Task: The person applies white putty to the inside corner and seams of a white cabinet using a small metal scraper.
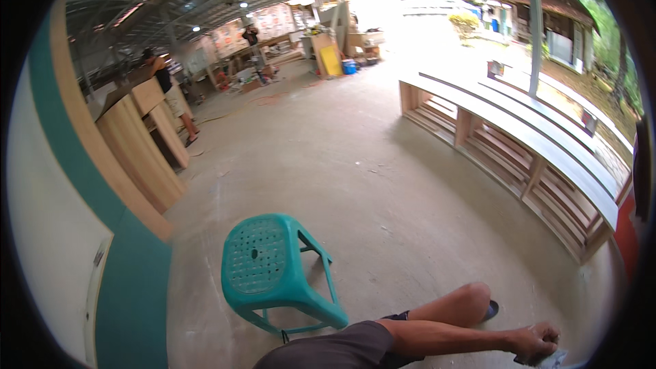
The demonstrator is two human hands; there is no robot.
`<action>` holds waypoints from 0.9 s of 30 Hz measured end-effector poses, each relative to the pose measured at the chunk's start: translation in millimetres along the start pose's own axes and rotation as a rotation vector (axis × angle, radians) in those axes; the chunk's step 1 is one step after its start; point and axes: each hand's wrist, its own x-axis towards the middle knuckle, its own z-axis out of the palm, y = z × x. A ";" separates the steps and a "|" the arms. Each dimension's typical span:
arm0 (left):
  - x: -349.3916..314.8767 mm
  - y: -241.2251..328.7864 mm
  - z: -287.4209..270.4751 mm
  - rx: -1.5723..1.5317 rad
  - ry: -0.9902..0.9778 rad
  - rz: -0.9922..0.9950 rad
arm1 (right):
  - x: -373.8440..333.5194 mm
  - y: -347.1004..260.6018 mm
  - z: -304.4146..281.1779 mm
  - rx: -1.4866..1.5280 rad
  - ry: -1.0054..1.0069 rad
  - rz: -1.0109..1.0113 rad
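Note:
My left arm reaches from a dark sleeve at the lower middle toward the lower right. My left hand is closed at its end, fingers curled around a pale, flat thing. That thing is partly hidden by the hand and cut by the dark rim, so its kind does not show. My bent knee and a dark shoe lie just beyond the forearm. My right hand is outside the picture. A green plastic stool with a perforated seat stands on the floor to the left of my knee.
Large teal-and-white panels line the left side. Behind them stands a wooden cabinet, a person beside it. A long low wooden frame with a pale top runs along the right. Farther back are a yellow board and blue bucket.

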 end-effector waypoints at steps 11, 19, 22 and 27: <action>-16.0 69.1 11.6 0.349 -0.142 -0.210 | -6.5 -77.0 -20.7 -0.621 0.230 -0.232; -24.7 90.6 40.8 0.300 -0.383 -0.377 | -28.5 -104.0 -40.5 -1.294 0.023 -0.305; -25.8 91.0 39.4 0.318 -0.450 -0.394 | -30.4 -95.9 -41.1 -1.395 -0.048 -0.337; -26.3 89.0 42.4 0.298 -0.524 -0.354 | -34.9 -85.5 -40.3 -1.394 -0.087 -0.321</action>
